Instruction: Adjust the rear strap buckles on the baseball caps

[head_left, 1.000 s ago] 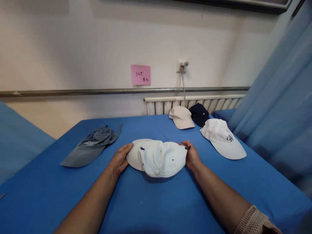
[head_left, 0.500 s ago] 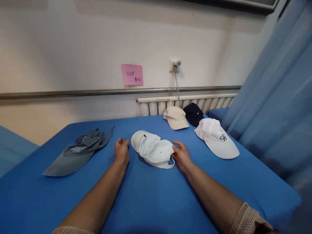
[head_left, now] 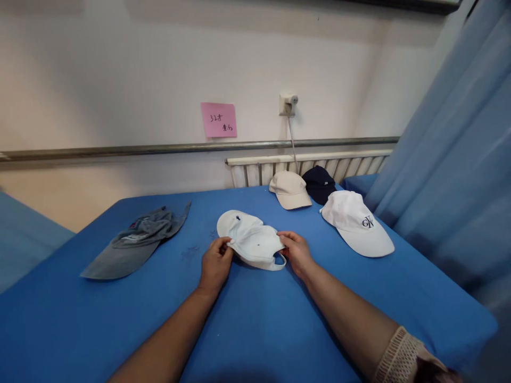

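Observation:
A pale, nearly white baseball cap (head_left: 255,243) with a small dark logo lies on its side in front of me, its brim towards the far left and its back strap loop at the lower right. My left hand (head_left: 216,261) pinches the crown's near left edge between thumb and fingers. At the cap's right, back edge, my right hand (head_left: 296,253) grips the fabric just above the strap loop, thumb on top. Some of the crown is creased inward.
The blue-covered bed (head_left: 255,330) also bears a crumpled grey-blue cap (head_left: 131,250), a beige cap (head_left: 290,189), a navy cap (head_left: 318,183) and a white cap with dark letters (head_left: 355,223). Behind are a radiator (head_left: 253,174) and handrail (head_left: 159,149); a blue curtain (head_left: 447,149) hangs right.
My left hand has moved right and nearer, from beside the brim to the crown's near edge, and has taken hold of it. My right hand keeps its grip at the back.

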Motion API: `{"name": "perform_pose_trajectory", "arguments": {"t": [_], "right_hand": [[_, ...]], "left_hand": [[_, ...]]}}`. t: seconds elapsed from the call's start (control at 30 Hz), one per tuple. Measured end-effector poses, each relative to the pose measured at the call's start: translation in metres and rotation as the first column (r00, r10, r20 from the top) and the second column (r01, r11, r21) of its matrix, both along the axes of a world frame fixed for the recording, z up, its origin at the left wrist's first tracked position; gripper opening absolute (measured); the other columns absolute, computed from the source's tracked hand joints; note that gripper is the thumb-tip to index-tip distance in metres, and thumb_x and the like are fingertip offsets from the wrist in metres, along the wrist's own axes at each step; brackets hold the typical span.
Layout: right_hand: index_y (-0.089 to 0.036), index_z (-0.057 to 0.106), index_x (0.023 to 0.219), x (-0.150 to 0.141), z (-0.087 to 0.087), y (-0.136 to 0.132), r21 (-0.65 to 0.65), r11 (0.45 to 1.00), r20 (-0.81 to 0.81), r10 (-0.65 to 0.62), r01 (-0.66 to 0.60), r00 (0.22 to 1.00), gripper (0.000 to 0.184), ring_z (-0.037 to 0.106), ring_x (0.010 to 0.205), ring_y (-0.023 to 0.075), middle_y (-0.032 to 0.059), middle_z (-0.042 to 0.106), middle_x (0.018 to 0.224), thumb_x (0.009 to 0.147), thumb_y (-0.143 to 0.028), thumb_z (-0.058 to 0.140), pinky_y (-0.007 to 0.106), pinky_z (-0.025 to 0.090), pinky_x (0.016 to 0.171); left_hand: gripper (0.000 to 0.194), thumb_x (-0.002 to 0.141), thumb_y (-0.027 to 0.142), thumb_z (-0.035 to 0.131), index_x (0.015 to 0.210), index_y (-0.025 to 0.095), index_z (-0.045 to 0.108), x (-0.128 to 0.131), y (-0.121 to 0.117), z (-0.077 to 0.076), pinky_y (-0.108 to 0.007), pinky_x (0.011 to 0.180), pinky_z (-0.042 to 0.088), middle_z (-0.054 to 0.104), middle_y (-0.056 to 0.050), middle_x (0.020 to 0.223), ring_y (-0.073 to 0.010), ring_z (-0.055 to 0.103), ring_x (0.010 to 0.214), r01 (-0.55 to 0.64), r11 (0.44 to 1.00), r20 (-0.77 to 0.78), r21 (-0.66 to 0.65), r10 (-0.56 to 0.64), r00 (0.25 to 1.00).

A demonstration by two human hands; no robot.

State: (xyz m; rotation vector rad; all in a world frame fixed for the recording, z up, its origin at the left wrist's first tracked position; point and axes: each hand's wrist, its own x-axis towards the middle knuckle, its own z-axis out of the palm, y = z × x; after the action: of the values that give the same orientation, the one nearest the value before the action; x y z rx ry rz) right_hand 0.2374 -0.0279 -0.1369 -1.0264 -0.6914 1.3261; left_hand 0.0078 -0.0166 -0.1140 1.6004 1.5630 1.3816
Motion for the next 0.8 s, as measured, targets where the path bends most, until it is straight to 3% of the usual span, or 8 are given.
{"name": "perform_pose_trajectory", "arguments": {"t": [0.17,0.27,0.33,0.47,0.6,0.7,0.8], "right_hand": [[-0.013,0.075,0.085,-0.012,0.006,-0.011,0.029,0.973,0.116,0.226,-0.231,0.967,0.031,0.057,0.055,0.0113,0.0028,0.069,0.066,0.063,-0.035,0.078,0.023,0.043,0.052],[-0.015,0.076,0.089,-0.020,0.003,-0.016,0.045,0.917,0.213,0.378,-0.395,0.901,0.032,0.059,0.055,0.0113,0.0023,0.071,0.069,0.065,-0.036,0.079,0.024,0.044,0.054],[-0.017,0.075,0.090,-0.022,-0.001,-0.017,0.059,0.896,0.261,0.411,-0.439,0.874,0.031,0.061,0.058,0.0118,0.0023,0.073,0.076,0.067,-0.038,0.078,0.024,0.045,0.055],[-0.018,0.072,0.089,-0.021,-0.008,-0.016,0.080,0.903,0.306,0.381,-0.423,0.872,0.032,0.064,0.062,0.0132,0.0020,0.073,0.080,0.068,-0.042,0.076,0.025,0.047,0.055],[-0.020,0.070,0.086,-0.020,-0.013,-0.016,0.089,0.905,0.348,0.362,-0.415,0.864,0.026,0.064,0.062,0.0132,-0.0005,0.070,0.075,0.070,-0.040,0.073,0.025,0.047,0.056],[-0.021,0.070,0.086,-0.022,-0.017,-0.017,0.096,0.903,0.386,0.353,-0.418,0.852,0.020,0.064,0.063,0.0140,-0.0016,0.069,0.073,0.072,-0.035,0.072,0.026,0.047,0.058],[-0.022,0.071,0.088,-0.023,-0.019,-0.018,0.114,0.910,0.449,0.311,-0.399,0.838,0.016,0.063,0.068,0.0150,-0.0010,0.069,0.078,0.073,-0.027,0.069,0.028,0.049,0.064]], "left_hand": [[0.036,0.083,0.031,0.063,0.117,0.019,0.061,-0.011,0.017,0.012,-0.030,0.089,0.051,0.070,-0.009,0.114,-0.0204,0.067,0.101,-0.113,0.991,0.185,0.072,0.098,0.978],[0.058,0.078,0.023,0.070,0.133,0.023,0.050,-0.015,0.020,0.011,-0.032,0.102,0.046,0.058,-0.010,0.139,-0.0213,0.058,0.124,-0.011,0.998,0.360,0.064,-0.013,0.933],[0.068,0.073,0.017,0.074,0.135,0.024,0.048,-0.018,0.023,0.005,-0.034,0.110,0.040,0.053,-0.010,0.146,-0.0226,0.051,0.133,0.109,0.994,0.406,0.028,-0.111,0.907],[0.066,0.070,0.014,0.074,0.131,0.022,0.052,-0.023,0.026,-0.005,-0.038,0.114,0.035,0.054,-0.011,0.145,-0.0246,0.049,0.135,0.224,0.974,0.336,-0.029,-0.202,0.920],[0.057,0.071,0.012,0.070,0.126,0.019,0.055,-0.028,0.016,0.004,-0.041,0.105,0.045,0.059,-0.014,0.135,-0.0269,0.060,0.120,0.040,0.997,0.180,-0.063,-0.028,0.983],[0.045,0.075,0.015,0.066,0.119,0.018,0.058,-0.029,-0.004,0.019,-0.041,0.098,0.048,0.065,-0.013,0.122,-0.0267,0.064,0.107,-0.113,0.994,0.043,-0.002,0.113,0.993],[0.027,0.080,0.022,0.062,0.107,0.020,0.065,-0.024,-0.030,0.029,-0.036,0.092,0.049,0.071,-0.008,0.101,-0.0244,0.066,0.094,-0.031,0.995,-0.108,0.097,0.041,0.993]]}}
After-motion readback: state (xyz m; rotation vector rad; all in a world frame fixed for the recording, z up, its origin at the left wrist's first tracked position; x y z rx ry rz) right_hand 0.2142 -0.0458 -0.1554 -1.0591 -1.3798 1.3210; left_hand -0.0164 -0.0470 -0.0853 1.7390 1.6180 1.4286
